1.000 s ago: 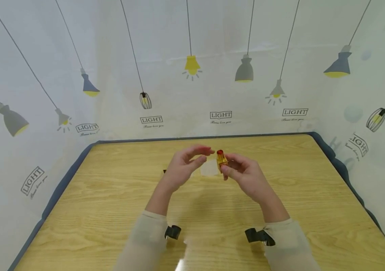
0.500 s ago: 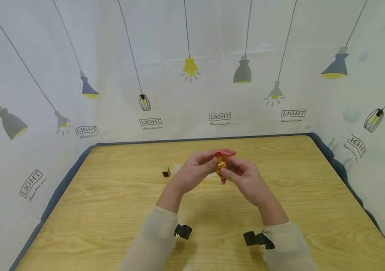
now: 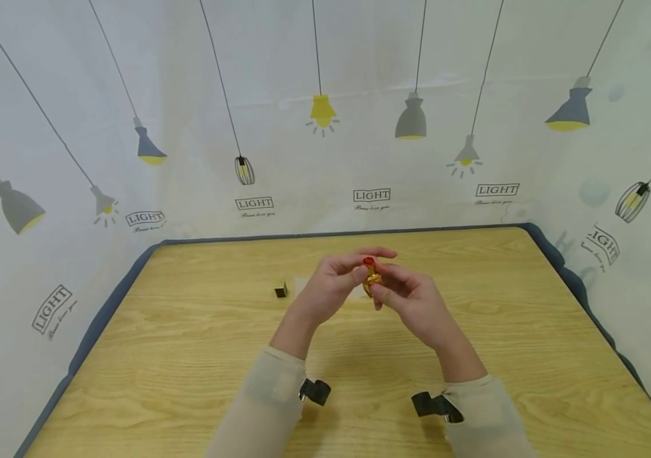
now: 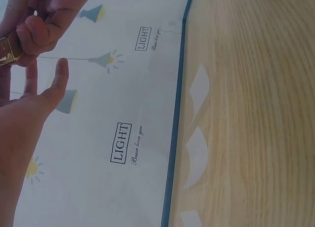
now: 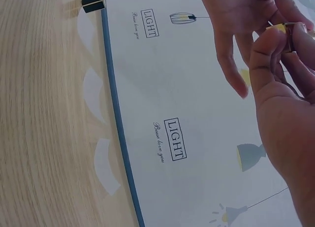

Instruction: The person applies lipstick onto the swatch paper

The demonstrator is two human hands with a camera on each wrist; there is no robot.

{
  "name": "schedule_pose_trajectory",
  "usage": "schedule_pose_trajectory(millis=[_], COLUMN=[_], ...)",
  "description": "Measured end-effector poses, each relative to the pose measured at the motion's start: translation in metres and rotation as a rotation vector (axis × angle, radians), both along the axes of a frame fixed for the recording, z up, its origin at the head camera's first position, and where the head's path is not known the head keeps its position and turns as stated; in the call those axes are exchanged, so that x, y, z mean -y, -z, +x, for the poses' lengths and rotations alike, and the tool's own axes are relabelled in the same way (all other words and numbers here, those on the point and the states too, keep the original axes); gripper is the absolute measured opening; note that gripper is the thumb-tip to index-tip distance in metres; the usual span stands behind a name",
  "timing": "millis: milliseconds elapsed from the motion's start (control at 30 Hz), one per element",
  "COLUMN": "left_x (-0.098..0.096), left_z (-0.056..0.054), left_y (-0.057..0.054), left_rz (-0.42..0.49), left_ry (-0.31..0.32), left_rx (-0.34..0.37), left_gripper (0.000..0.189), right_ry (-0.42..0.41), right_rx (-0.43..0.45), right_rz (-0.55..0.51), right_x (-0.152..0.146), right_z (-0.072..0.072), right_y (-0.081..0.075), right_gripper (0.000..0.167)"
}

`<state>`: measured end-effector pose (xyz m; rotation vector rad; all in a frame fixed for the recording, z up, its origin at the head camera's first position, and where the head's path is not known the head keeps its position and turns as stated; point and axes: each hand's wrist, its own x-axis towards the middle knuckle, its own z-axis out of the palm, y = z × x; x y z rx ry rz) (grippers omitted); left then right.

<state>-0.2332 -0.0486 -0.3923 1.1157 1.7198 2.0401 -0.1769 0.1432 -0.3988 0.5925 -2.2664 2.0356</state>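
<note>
In the head view, a gold lipstick with a red tip is held upright between both hands, above the table. My right hand pinches its gold base between thumb and fingers. From the other side, my left hand has its thumb and a finger on the narrower upper tube, just below the red tip, while other fingers stretch out behind. The left wrist view shows the square gold base in the right hand's fingers. A small gold-and-black box-shaped piece, like the lipstick's cap, stands on the table left of the hands.
Several white paper-like strips lie along the table's far side, partly hidden by the hands in the head view. A wood-grain table with a dark blue edge meets a white curtain printed with lamps.
My left hand has moved right, from apart from the lipstick to gripping its upper tube, uncovering the cap. The right hand has barely moved. Over the last half second little differs.
</note>
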Motion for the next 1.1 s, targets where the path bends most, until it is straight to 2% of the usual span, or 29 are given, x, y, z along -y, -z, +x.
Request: schedule_pose_trajectory(millis=[133, 233, 400, 533, 667, 867, 1000, 1100], left_x=[-0.003, -0.006, -0.01, -0.013, -0.012, -0.011, -0.011, -0.012], left_z=[-0.002, -0.002, -0.002, -0.002, -0.002, -0.003, -0.003, -0.002], left_y=[0.002, 0.003, 0.002, 0.002, 0.002, 0.002, 0.003, 0.004], left_rz=[0.086, 0.144, 0.234, 0.245, 0.232, 0.242, 0.256, 0.261], left_ry=[-0.016, -0.032, -0.056, -0.071, -0.075, -0.01, 0.021, 0.005], left_rx=[-0.004, 0.006, 0.074, 0.104, 0.072, 0.02, 0.039, 0.057], left_gripper=[0.045, 0.029, 0.028, 0.027, 0.026, 0.025, 0.025, 0.024], right_ry=[0.033, 0.065, 0.177, 0.243, 0.217, 0.107, 0.061, 0.097], right_rx=[-0.045, -0.074, -0.138, -0.175, -0.23, -0.308, -0.27, -0.183], right_rz=[-0.015, -0.079, -0.21, -0.264, -0.242, -0.177, -0.169, -0.163], right_x=[0.004, 0.009, 0.023, 0.032, 0.032, 0.022, 0.017, 0.016], right_z=[0.0, 0.002, 0.004, 0.004, 0.003, 0.0, -0.002, -0.002], right_y=[0.001, 0.004, 0.011, 0.015, 0.018, 0.023, 0.022, 0.02], right_gripper=[0.037, 0.042, 0.044, 0.035, 0.03, 0.033, 0.035, 0.037])
